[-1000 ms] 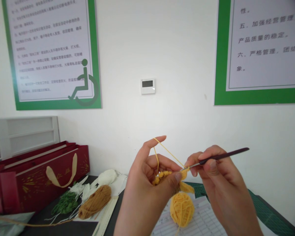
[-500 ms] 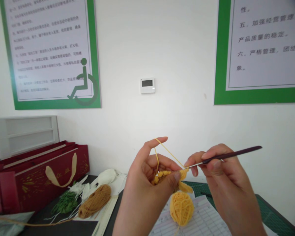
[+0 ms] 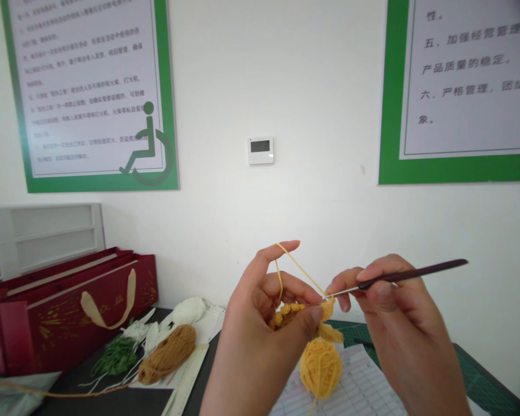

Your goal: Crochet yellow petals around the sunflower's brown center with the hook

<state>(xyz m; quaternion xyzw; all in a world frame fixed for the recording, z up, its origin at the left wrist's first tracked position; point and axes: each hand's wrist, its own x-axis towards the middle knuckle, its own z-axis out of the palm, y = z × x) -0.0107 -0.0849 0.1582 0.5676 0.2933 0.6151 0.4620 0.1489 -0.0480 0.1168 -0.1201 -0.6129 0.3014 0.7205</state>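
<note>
Between the thumb and fingers of my left hand is a piece of yellow crochet work, partly hidden by the hand. A strand of yellow yarn runs over the raised index finger down to the work. My right hand grips a crochet hook with a dark handle, pencil fashion. Its metal tip meets the edge of the crochet work, beside my left thumb. Just below the hands, a ball of yellow yarn rests on printed paper.
Printed sheets lie over a green cutting mat. On the left are a brown yarn skein, green yarn, white yarn and a ruler. A dark red gift bag stands by the wall.
Both hands, with the hook and crochet work, have shifted very slightly to the right. The grip and the strand over the left index finger look the same.
</note>
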